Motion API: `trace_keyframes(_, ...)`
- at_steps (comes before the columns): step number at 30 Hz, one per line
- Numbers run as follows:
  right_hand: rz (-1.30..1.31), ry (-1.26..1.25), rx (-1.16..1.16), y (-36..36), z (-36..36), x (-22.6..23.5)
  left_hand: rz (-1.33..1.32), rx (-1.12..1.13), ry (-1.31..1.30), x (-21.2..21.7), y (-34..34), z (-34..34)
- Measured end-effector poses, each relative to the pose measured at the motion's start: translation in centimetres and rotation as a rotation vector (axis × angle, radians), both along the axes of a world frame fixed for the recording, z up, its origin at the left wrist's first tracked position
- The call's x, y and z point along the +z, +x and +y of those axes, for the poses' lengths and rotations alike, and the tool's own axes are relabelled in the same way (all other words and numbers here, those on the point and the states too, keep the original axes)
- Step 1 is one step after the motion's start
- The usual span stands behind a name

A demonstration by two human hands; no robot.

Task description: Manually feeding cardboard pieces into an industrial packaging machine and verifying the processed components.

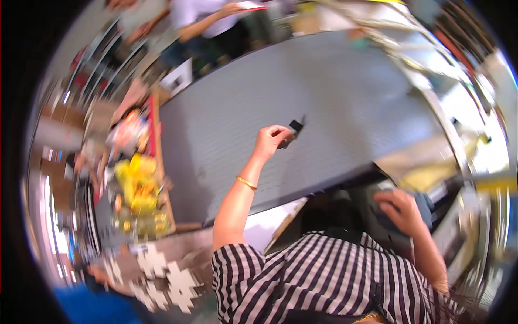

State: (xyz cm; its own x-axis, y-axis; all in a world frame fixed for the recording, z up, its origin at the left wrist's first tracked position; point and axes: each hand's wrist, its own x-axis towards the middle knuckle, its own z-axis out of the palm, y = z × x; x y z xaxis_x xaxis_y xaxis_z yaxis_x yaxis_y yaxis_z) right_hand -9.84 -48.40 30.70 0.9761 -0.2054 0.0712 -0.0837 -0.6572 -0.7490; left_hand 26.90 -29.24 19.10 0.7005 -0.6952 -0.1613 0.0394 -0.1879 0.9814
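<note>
My left hand (268, 141), with a gold bangle on its wrist, is stretched out over a dark grey tabletop (232, 108). Its thumb and fingers are pinched on a small black piece (295, 126), whose exact kind I cannot make out. A dark shadow lies beside the fingertips. On the right, past the table's near edge, my right hand (402, 213) hangs with loosely bent fingers apart and nothing visible in them. Just behind it is a rounded grey-blue thing (423, 208), blurred; I cannot tell whether they touch.
Left of the table, a wooden-edged bin (168, 208) holds yellow plastic bags (137, 178) and other packets. Two people stand beyond the far edge, one holding a red-edged flat thing (252, 6). White notched pieces (181, 283) lie at lower left. Pale frame bars (437, 110) run along the right.
</note>
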Motion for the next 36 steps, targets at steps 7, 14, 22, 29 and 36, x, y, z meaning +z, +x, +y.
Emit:
trace_keyframes(7,-0.381,-0.242,-0.64,-21.0,-2.9,5.9,-0.631,-0.963,-0.433,16.4,-29.2,-18.7)
trace_keyframes(14,-0.37,-0.171,-0.877,-42.0,2.5,4.0,-0.661,-1.46,-0.702,21.9,-53.4,-21.6)
trace_keyframes(22,-0.431,0.072,-1.139,-52.8,4.1,3.2,-0.686,-1.844,-0.376,20.6,-66.4,-26.8)
trace_keyframes(29,-0.395,-0.419,-1.242,-59.4,-4.8,4.3,-0.688,-1.529,-0.78,17.3,-73.4,-34.6)
trace_keyframes(36,-0.613,0.206,-1.197,-70.6,-22.9,4.6,-0.135,-1.433,-0.484,20.0,-83.4,-49.6)
